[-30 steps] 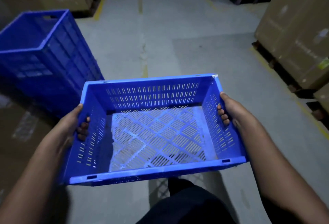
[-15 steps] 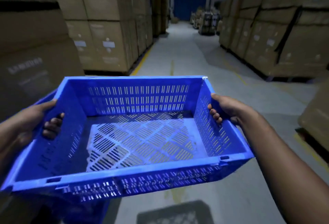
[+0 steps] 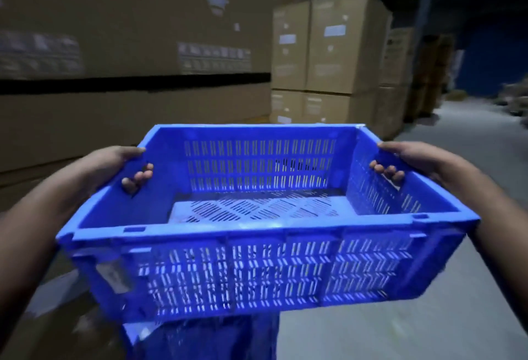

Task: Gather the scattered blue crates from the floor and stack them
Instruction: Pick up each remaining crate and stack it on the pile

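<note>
I hold an empty blue slotted crate [image 3: 257, 271] in the air at chest height, its open top tilted slightly towards me. My left hand [image 3: 114, 163] grips its left end, fingers hooked through the handle hole. My right hand [image 3: 405, 159] grips the right end the same way. Directly beneath the held crate, the top of a blue crate stack [image 3: 205, 339] shows at the bottom of the view, mostly hidden and blurred.
Tall stacks of brown cardboard boxes [image 3: 128, 59] form a wall close on the left, and more boxes [image 3: 328, 53] stand behind the crate. A grey concrete aisle [image 3: 457, 316] runs along the right into the distance.
I have raised the crate and turned left with it, from over the open floor to above the blue stack by the cardboard wall. Both hands kept their grip.
</note>
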### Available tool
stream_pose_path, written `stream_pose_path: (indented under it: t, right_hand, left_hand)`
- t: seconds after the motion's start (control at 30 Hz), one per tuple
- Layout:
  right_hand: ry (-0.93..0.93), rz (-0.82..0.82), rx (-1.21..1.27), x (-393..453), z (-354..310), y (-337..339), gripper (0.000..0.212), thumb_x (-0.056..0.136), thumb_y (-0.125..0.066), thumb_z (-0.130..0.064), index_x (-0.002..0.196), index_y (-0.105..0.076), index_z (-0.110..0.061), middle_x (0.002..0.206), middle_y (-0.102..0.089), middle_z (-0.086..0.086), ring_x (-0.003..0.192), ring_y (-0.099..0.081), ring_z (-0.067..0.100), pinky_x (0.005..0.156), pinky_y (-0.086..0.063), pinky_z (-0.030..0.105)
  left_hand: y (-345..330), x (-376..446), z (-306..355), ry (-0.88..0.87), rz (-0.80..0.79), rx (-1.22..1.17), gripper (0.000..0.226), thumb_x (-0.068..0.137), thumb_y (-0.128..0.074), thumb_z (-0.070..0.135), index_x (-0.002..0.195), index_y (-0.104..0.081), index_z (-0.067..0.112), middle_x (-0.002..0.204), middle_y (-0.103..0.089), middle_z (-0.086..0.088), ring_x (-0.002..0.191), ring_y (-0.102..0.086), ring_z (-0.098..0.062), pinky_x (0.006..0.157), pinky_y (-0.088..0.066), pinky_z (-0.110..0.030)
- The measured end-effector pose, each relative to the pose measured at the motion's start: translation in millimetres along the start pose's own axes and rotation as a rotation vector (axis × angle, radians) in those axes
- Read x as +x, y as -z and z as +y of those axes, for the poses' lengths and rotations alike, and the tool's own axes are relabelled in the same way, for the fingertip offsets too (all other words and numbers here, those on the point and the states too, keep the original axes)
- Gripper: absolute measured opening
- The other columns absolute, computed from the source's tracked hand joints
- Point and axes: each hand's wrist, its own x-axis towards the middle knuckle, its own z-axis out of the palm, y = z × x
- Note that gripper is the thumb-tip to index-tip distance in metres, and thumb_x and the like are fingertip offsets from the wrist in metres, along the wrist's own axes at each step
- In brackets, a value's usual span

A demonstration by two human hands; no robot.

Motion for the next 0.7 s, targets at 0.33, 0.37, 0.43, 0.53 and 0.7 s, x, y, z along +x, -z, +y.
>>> stream_pose_path:
  t: [0.33, 0.37, 0.43, 0.53, 0.7]
  right_hand:
    - [0.071, -0.395, -0.285, 251.4, -55.1, -139.4, 0.023, 0.09, -0.035, -0.005, 0.095, -0.051, 0.01, 0.062, -0.057, 0.019, 0.039, -0.054, 0.021, 0.038, -0.046, 0.025]
    - [0.099, -0.399, -0.321, 267.8, -55.5, -154.0, 0.022, 0.09, -0.037, -0.002, 0.097, -0.051, 0.014, 0.067, -0.059, 0.023, 0.042, -0.057, 0.024, 0.039, -0.048, 0.027]
    - [0.161, -0.396, -0.386, 296.9, -56.2, -180.9, 0.021, 0.088, -0.043, 0.006, 0.096, -0.054, 0.022, 0.076, -0.061, 0.03, 0.048, -0.06, 0.03, 0.043, -0.052, 0.033]
    - [0.271, -0.381, -0.565, 333.3, -49.9, -213.3, 0.021, 0.077, -0.045, 0.013, 0.082, -0.065, 0.016, 0.069, -0.053, 0.022, 0.042, -0.047, 0.022, 0.042, -0.039, 0.022]
    - [0.248, -0.389, -0.599, 367.9, 0.3, -262.4, 0.025, 0.078, -0.044, 0.013, 0.083, -0.068, 0.01, 0.068, -0.052, 0.017, 0.04, -0.045, 0.019, 0.045, -0.038, 0.023]
  left_hand:
    - [53.0, 23.3, -30.7, 0.034, 0.645, -0.058, 0.028, 0.085, -0.034, 0.005, 0.098, -0.053, -0.012, 0.072, -0.057, -0.02, 0.035, -0.047, -0.019, 0.035, -0.042, -0.019]
    - [59.7, 24.8, -37.9, 0.03, 0.692, -0.043, 0.03, 0.086, -0.035, 0.003, 0.102, -0.053, -0.015, 0.071, -0.059, -0.02, 0.037, -0.05, -0.02, 0.037, -0.045, -0.022]
    - [63.6, 25.5, -48.5, 0.026, 0.781, -0.019, 0.029, 0.089, -0.039, -0.002, 0.107, -0.052, -0.022, 0.07, -0.063, -0.022, 0.04, -0.057, -0.021, 0.039, -0.049, -0.025]
    - [71.6, 33.0, -61.8, -0.007, 0.958, 0.078, 0.018, 0.089, -0.047, -0.011, 0.096, -0.056, -0.025, 0.063, -0.064, -0.025, 0.038, -0.061, -0.02, 0.036, -0.048, -0.024]
    - [96.9, 52.8, -111.2, 0.055, 1.01, 0.25, 0.014, 0.087, -0.055, -0.01, 0.08, -0.065, -0.015, 0.074, -0.067, -0.03, 0.041, -0.06, -0.022, 0.045, -0.051, -0.028]
